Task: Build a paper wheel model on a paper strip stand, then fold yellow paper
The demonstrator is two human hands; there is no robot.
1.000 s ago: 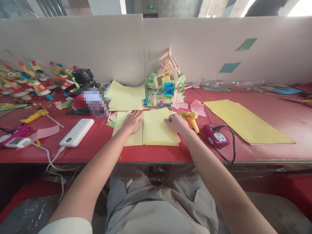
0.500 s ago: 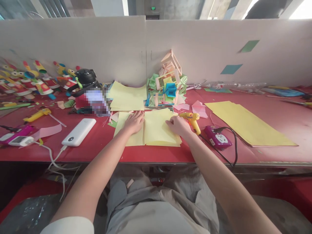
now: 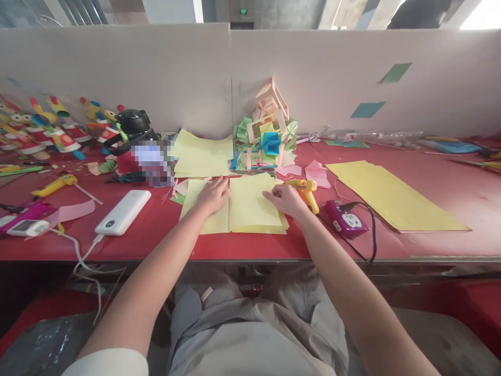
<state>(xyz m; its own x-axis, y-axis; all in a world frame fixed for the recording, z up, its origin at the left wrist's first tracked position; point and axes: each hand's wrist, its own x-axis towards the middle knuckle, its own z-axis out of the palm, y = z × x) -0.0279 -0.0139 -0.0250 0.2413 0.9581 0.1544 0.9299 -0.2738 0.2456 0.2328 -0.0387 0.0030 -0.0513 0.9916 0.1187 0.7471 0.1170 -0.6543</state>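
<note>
Pale yellow paper sheets [image 3: 250, 206] lie open like a booklet in front of me, with a fold down the middle. My left hand [image 3: 214, 195] rests flat on the left half, fingers stretched out. At the right edge, the fingers of my right hand [image 3: 286, 199] are curled and pinch the top sheet, whose edge stands slightly apart from those beneath. Just beyond my right hand lies a yellow glue gun [image 3: 307, 192], partly hidden by it.
Left are a white power bank [image 3: 124, 213] and a second yellow glue gun [image 3: 57, 185]. Folded paper shapes [image 3: 270, 125] are heaped behind the booklet. A purple power socket [image 3: 346, 219] and larger yellow sheets [image 3: 391, 196] lie to the right. More sheets [image 3: 203, 154] lie behind.
The right edge of the top sheet has come up a little and shifted left with my right hand. My left hand stays flat on the left half. The view has shifted slightly.
</note>
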